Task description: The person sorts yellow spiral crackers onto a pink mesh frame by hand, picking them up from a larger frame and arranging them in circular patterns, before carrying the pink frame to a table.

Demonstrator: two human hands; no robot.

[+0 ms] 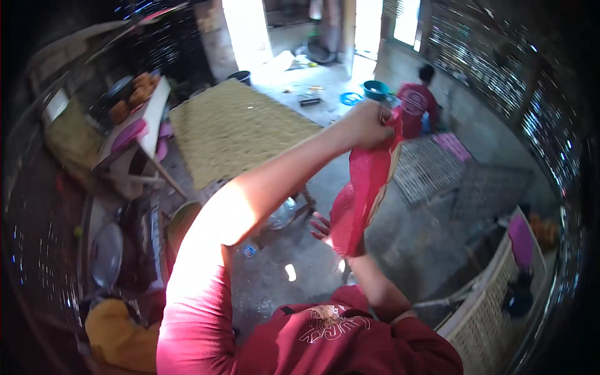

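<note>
High in front of me, my left hand (375,125) is closed on the gathered top of a long red bag (358,192). It looks like thin plastic or mesh, and its contents are hidden. A pale tan strip (383,190) runs down its right edge. Lower down, my right hand (324,230) has its fingers spread beside the bag's bottom end. The bag covers part of that palm and wrist, and whether it rests on them I cannot tell.
A wide mat (243,126) covered with tan material lies at far left. A person in a red shirt (417,105) is by the wall near green basins (376,88). Slatted racks (429,166) stand right, a woven panel (497,290) nearer. A tilted white table (140,117) stands left.
</note>
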